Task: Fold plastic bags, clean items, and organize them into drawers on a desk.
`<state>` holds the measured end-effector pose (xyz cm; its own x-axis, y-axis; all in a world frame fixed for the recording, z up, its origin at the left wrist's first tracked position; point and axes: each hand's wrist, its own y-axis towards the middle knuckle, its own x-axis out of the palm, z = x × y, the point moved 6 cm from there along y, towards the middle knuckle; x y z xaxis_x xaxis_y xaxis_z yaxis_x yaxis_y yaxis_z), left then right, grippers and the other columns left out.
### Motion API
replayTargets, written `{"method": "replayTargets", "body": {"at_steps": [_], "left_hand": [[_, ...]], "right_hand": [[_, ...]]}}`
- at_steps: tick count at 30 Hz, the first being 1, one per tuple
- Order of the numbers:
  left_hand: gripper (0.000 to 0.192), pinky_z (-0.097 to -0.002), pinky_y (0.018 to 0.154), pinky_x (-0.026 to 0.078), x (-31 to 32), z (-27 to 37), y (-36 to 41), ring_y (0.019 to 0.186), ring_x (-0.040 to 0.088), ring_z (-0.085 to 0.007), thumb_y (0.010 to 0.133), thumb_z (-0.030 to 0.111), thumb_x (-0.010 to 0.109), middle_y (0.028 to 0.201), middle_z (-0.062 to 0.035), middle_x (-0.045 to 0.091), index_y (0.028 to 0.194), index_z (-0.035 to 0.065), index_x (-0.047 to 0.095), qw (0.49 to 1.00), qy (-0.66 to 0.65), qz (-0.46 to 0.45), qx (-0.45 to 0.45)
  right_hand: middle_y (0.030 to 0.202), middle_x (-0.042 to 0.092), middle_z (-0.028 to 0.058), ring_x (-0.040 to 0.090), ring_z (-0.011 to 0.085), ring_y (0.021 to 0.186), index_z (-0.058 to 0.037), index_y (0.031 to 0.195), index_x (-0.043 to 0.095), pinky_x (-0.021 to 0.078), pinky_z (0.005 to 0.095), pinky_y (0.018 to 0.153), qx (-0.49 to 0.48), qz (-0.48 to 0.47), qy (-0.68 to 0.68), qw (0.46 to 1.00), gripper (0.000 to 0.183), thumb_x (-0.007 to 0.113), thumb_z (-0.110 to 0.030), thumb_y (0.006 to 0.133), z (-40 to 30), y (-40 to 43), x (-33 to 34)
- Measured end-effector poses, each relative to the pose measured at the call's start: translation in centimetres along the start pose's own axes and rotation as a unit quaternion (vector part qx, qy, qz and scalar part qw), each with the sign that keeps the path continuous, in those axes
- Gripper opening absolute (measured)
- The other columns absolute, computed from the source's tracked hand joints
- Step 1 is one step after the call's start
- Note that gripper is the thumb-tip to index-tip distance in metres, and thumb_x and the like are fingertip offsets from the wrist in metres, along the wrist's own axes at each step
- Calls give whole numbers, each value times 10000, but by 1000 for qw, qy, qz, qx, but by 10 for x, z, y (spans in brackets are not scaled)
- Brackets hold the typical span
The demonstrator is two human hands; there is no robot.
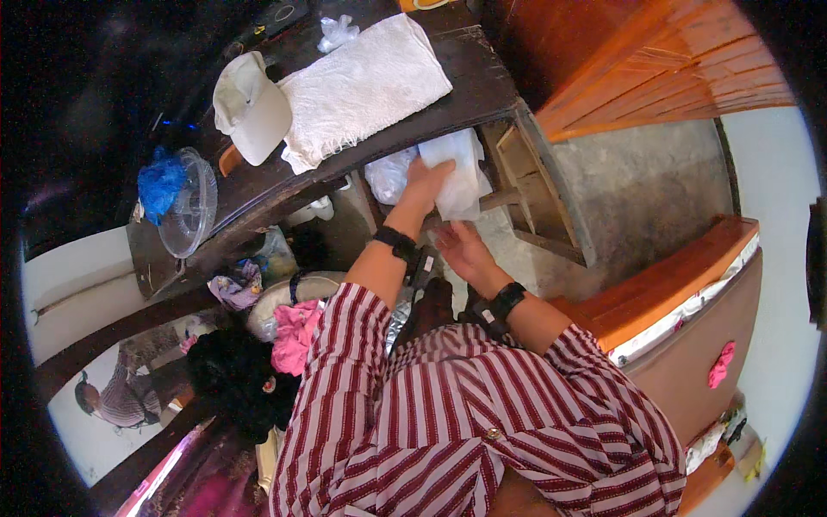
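My left hand (428, 182) reaches under the front edge of a dark wooden table (481, 77). It grips a white, translucent plastic bundle (457, 155), with the thumb across the near face and the other fingers partly hidden. Beside the bundle, to the left, lies a crumpled clear plastic bag (391, 176) in the same space under the tabletop. My right hand (466, 253) is just below the bundle, apart from it, slightly blurred, fingers spread and nothing in them. Both wrists wear black straps.
A white towel (368, 90) and a pale cap (255, 110) lie on the tabletop. A clear plastic container (200, 207) with a blue bag (160, 184) sits at its left end. Pink cloth (297, 336) hangs over a tub (268, 304). A wooden bed frame (672, 284) stands right.
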<state>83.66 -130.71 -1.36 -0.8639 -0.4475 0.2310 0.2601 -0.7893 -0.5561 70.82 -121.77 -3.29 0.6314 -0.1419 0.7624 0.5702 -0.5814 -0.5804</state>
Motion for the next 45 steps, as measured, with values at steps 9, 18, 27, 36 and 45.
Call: {"method": "replayTargets", "body": {"at_steps": [9,18,27,36,45], "left_hand": [[877,-378,911,428,12,-5,46,1079,522,-391,725,548,610,1176,-292,514,1253,-115,382,851,492,162,89],[693,-412,878,437,8,6,-27,1030,527,-413,751,372,638,1163,-300,499,1212,-97,418,785,555,169,219],[213,-331,697,485,-50,48,-178,817,603,-242,754,32,604,891,-122,587,965,28,575,855,352,182,334],[110,-294,597,480,-111,-4,-217,660,609,-199,774,24,578,818,-114,617,879,15,607,908,295,223,198],[117,-296,610,484,-138,-46,-256,707,618,-216,774,31,567,816,-107,626,883,20,607,922,256,235,173]], "right_hand": [[1022,574,8,516,171,1006,-120,1045,495,409,364,871,-15,-14,-16,1000,194,582,-192,887,-14,-11,25],[1034,581,77,539,198,989,-33,983,541,419,363,918,42,-9,-65,997,135,543,-101,866,-7,-4,13],[982,602,133,586,241,923,30,972,557,476,352,887,56,-3,-97,994,161,531,-76,854,-17,0,14],[1074,545,206,495,336,1091,86,960,511,381,453,1019,24,-76,19,997,167,499,46,799,-43,80,37],[1100,565,178,482,313,1120,54,1070,528,337,482,1030,-37,-91,156,983,242,441,27,845,-68,146,75]]}}
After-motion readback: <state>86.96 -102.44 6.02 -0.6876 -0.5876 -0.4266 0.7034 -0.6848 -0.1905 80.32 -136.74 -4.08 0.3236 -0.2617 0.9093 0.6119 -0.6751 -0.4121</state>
